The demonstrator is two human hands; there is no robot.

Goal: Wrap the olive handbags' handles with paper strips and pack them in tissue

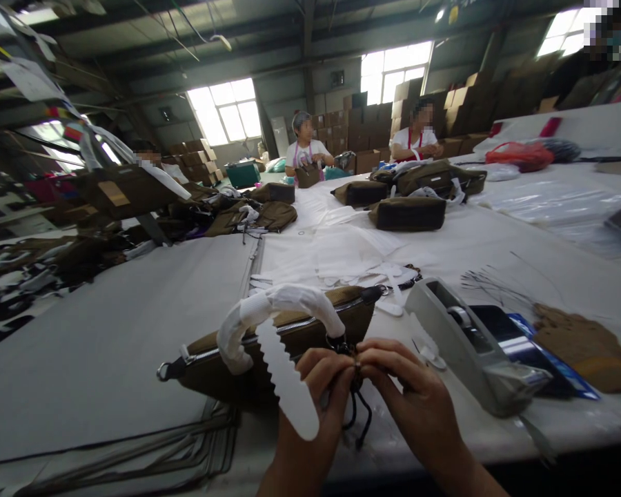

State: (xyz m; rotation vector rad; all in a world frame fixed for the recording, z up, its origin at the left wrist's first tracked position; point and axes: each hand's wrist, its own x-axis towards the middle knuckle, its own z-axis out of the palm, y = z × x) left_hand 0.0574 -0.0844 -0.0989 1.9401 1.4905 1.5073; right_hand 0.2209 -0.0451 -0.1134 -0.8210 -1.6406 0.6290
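An olive-brown handbag (212,383) with a silver zip along its top stands on the white table before me. Its handle (300,298) is wrapped in white material, and a white strip with a scalloped edge (288,386) hangs from it. My left hand (323,379) and my right hand (411,379) meet at the handle's right base. Both pinch a small dark piece there, mostly hidden by the fingers. Below them dangles a black cord (361,421) with knotted ends.
A grey tape dispenser (476,352) stands right of my hands, beside a dark phone-like slab (512,345) and a brown glove (584,345). Farther back lie more olive bags (408,212). Two co-workers (308,152) stand across the table, with stacked cartons (362,131) behind.
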